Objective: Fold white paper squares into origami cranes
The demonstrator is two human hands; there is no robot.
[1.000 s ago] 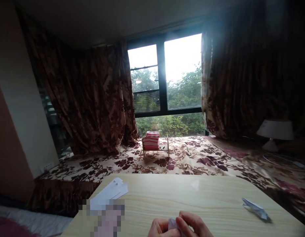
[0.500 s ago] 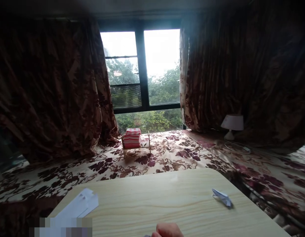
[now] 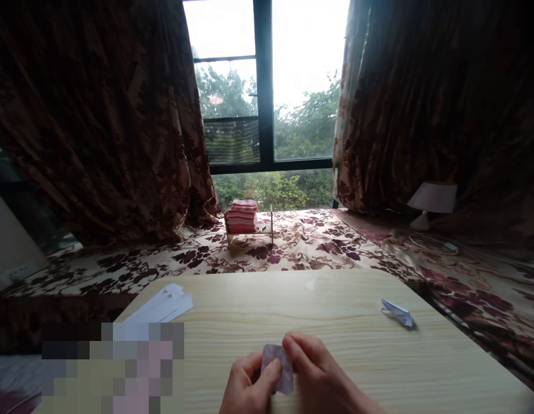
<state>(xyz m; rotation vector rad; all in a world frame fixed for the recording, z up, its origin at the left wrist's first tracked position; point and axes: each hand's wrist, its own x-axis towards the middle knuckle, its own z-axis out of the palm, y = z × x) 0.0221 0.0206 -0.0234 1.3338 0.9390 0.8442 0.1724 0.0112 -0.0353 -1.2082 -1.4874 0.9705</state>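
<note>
The bench [image 3: 336, 322] is pale wood-grain laminate, smooth with a soft sheen. Both hands pinch a small folded paper piece [image 3: 278, 368], matt and creased; the folded paper shape [image 3: 398, 313] and white sheets [image 3: 163, 306] look matt too. Curtains [image 3: 98, 126] and the floral bedspread [image 3: 319, 247] are patterned cloth with a faint satin gloss.

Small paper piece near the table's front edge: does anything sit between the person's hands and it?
Nothing visible does. The left hand and right hand both pinch the paper piece directly, above the table.
</note>
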